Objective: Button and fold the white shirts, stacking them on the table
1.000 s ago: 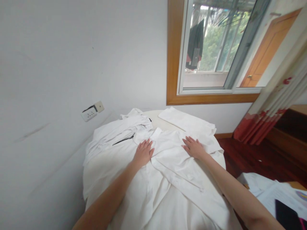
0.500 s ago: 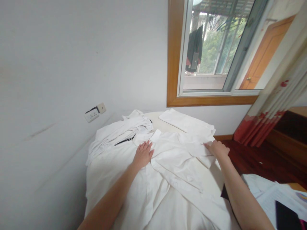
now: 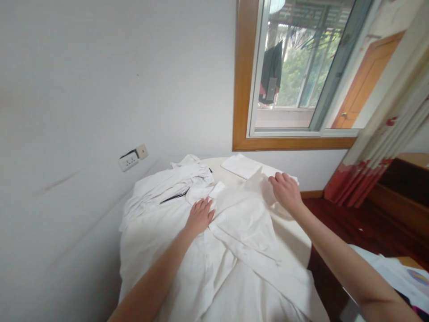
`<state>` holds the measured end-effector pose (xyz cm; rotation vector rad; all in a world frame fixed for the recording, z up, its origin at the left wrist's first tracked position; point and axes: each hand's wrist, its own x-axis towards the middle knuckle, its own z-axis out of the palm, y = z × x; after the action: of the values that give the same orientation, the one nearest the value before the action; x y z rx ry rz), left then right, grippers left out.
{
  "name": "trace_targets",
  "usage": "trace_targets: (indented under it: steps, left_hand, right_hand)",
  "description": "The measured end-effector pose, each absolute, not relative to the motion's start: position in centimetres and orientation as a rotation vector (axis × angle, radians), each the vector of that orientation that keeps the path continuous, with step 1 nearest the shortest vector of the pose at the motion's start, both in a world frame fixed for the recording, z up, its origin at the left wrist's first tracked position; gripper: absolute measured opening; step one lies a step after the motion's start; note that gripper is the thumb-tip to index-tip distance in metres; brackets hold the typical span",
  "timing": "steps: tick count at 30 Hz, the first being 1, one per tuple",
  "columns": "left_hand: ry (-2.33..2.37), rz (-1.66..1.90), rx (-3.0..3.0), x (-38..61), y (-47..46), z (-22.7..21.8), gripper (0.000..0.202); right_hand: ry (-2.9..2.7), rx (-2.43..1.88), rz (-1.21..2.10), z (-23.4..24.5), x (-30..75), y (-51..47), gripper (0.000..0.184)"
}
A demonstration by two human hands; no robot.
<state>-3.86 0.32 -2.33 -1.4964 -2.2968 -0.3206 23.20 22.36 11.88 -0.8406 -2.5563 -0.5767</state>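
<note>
A white shirt (image 3: 246, 214) lies spread over a rounded surface (image 3: 291, 239) with a pale cover, its collar (image 3: 217, 190) toward the far side. My left hand (image 3: 201, 216) rests flat on the shirt just below the collar, fingers outstretched. At the right, my right hand (image 3: 284, 190) pinches a part of the shirt and holds it raised above the surface; the cloth slopes up to the fingers. Beyond that hand lies a flat, folded white cloth (image 3: 241, 164), partly covered by the lifted fabric. To the left of the collar is a heap of white clothing (image 3: 170, 181) with a dark slit.
A white wall (image 3: 117, 80) with a socket (image 3: 129, 161) borders the left and far sides. The wood-framed window (image 3: 244, 89) is above, with a red and cream curtain (image 3: 355, 174) at right. Papers (image 3: 395, 273) lie at lower right beside the dark red floor (image 3: 321, 219).
My right hand has moved up and leftward, lifting the right part of the shirt off the surface. My left hand stays in place on the shirt.
</note>
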Motion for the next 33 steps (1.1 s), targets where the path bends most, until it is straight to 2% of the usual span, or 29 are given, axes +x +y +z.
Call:
trace_targets:
  steps: [5,9,11,15,17,20,26,33]
  left_hand:
    - [-2.277,-0.3,-1.489,-3.8,0.4,-2.3,0.045]
    - [-2.277,-0.284,-1.483,-3.7,0.4,-2.2,0.046]
    - [-2.275,-0.283,-1.477,-3.6,0.4,-2.2,0.046]
    - [-2.273,-0.302,-1.465,-3.5,0.4,-2.1,0.045]
    - [-2.274,-0.296,-1.467,-3.5,0.4,-2.1,0.045]
    - [-2.281,-0.279,-1.47,-3.5,0.5,-2.1,0.046]
    - [-2.291,-0.288,-1.475,-3.6,0.5,-2.3,0.047]
    - [-2.306,-0.275,-1.479,-3.6,0.6,-2.2,0.048]
  right_hand:
    - [-3.021,-0.923,-0.141,6.5,22.1,21.1,0.025]
    - [-2.887,-0.805,0.187,6.0,23.1,22.6,0.027]
    - [-2.714,-0.768,0.222,6.9,24.2,24.2,0.03]
    - [-2.486,-1.166,0.014,7.7,27.3,27.8,0.031]
    - [-2.531,-1.425,-0.069,6.8,28.5,28.9,0.028]
    - [-2.668,-1.611,-0.139,4.7,29.2,28.8,0.032]
    - [-2.737,-1.472,-0.321,3.5,28.8,26.1,0.028]
    - [-2.429,-1.392,-0.542,9.9,31.3,27.0,0.025]
